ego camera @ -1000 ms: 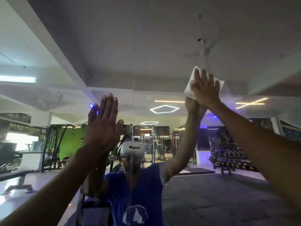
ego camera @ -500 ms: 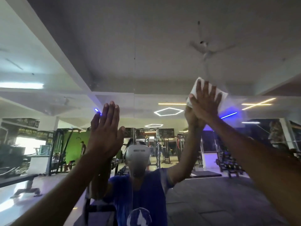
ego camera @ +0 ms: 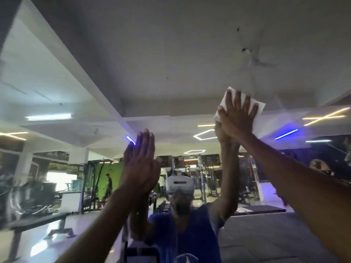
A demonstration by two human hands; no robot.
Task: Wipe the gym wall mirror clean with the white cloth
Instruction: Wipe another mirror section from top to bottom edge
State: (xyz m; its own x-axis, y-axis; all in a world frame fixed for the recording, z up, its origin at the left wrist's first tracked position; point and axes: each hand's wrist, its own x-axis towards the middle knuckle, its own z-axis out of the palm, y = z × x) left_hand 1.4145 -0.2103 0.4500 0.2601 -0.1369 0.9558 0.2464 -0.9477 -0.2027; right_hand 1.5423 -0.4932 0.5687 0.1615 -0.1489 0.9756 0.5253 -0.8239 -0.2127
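The right hand (ego camera: pixel 238 118) is raised high with its fingers spread straight, palm flat on the white cloth (ego camera: pixel 255 109), pinning it against the wall mirror (ego camera: pixel 171 63); this grip is open, pressing and not clutching. The cloth's corners poke out above the fingertips and to the right of the palm, with one edge showing below the thumb side. Lower and well to the left of it, the left hand (ego camera: pixel 140 164) rests flat on the glass too, fingers straight and together, holding nothing. A thin vertical seam in the mirror runs down between the two hands, nearer the left one. Above and to both sides of the cloth there is broad glass reflecting plain ceiling, with a ceiling fan (ego camera: pixel 252 61) reflected just above the right hand. Below the hands the glass shows the person's own reflection in a blue shirt (ego camera: pixel 190 230) and gym machines behind
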